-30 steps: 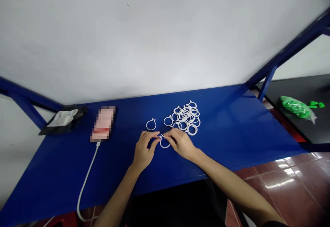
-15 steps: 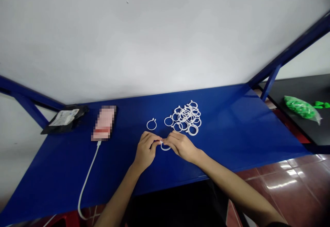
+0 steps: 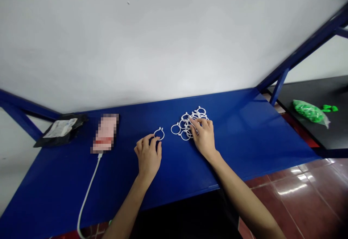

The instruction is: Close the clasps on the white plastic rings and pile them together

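Observation:
A loose pile of white plastic rings (image 3: 190, 123) lies on the blue shelf (image 3: 244, 137). My right hand (image 3: 203, 135) lies on the right part of the pile, fingers stretched out over the rings. A single white ring (image 3: 159, 133) lies apart, left of the pile. My left hand (image 3: 148, 155) rests flat on the shelf just below it, fingers apart, fingertips touching or nearly touching that ring. Nothing shows in either hand; whether a ring lies under my left palm I cannot tell.
A phone (image 3: 104, 133) with a white cable (image 3: 87, 192) lies at the left, and a black packet (image 3: 59, 128) lies beyond it. A green bag (image 3: 310, 111) sits on a black surface at the right. Blue frame posts (image 3: 277, 81) rise at the shelf's corners.
Both hands were together pinching one white ring. They have parted: my right hand moved up onto the pile, my left hand moved toward the single ring and flattened.

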`<state>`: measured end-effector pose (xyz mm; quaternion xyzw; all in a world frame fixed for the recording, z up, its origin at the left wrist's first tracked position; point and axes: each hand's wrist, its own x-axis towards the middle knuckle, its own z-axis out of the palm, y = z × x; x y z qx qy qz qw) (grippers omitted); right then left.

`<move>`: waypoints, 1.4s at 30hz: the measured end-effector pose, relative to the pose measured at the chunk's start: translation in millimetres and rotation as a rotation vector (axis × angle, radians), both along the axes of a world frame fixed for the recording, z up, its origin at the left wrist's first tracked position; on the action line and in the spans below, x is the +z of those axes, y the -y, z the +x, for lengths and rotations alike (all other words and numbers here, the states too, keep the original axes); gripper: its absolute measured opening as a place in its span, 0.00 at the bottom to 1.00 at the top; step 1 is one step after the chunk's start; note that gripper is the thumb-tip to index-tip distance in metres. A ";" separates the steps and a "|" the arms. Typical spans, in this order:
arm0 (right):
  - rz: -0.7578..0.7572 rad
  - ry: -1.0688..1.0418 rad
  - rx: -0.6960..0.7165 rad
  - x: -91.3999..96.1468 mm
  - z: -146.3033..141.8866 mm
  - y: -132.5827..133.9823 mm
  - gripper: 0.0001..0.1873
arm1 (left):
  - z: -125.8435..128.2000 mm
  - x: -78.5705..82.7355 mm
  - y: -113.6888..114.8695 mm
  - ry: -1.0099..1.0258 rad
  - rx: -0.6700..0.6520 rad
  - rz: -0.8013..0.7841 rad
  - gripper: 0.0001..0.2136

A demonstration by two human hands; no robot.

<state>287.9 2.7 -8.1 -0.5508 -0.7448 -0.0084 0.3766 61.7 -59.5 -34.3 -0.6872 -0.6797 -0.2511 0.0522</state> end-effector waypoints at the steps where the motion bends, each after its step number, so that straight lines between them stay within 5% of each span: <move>1: 0.012 0.012 -0.010 0.9 -0.3 0.8 0.15 | 0.1 0.2 0.3 0.003 -0.012 0.015 0.05; 4: 0.040 -0.010 0.038 5.4 -4.6 8.0 0.15 | 0.4 3.3 2.0 0.037 -0.093 0.103 0.01; 11: -0.181 -0.134 0.500 7.5 -30.3 36.9 0.13 | 2.5 13.2 11.5 0.066 -0.391 0.341 0.07; 16: -0.306 -0.325 0.517 -1.6 -39.3 41.9 0.07 | 3.8 11.3 16.1 -0.021 -0.537 0.357 0.08; 22: -0.305 -0.356 0.539 -2.5 -35.8 38.8 0.06 | -1.6 7.6 13.3 0.346 -0.382 0.317 0.14; 26: -0.300 -0.320 0.643 -1.4 -33.6 39.0 0.07 | -3.3 12.7 7.1 0.483 -0.458 0.113 0.07; 37: -0.269 -0.227 0.846 2.9 -27.9 36.9 0.10 | -4.0 12.2 4.8 0.437 -0.443 0.020 0.16; 42: -0.221 -0.171 0.657 2.0 -30.5 35.9 0.11 | -2.2 11.3 2.3 0.435 -0.354 0.034 0.09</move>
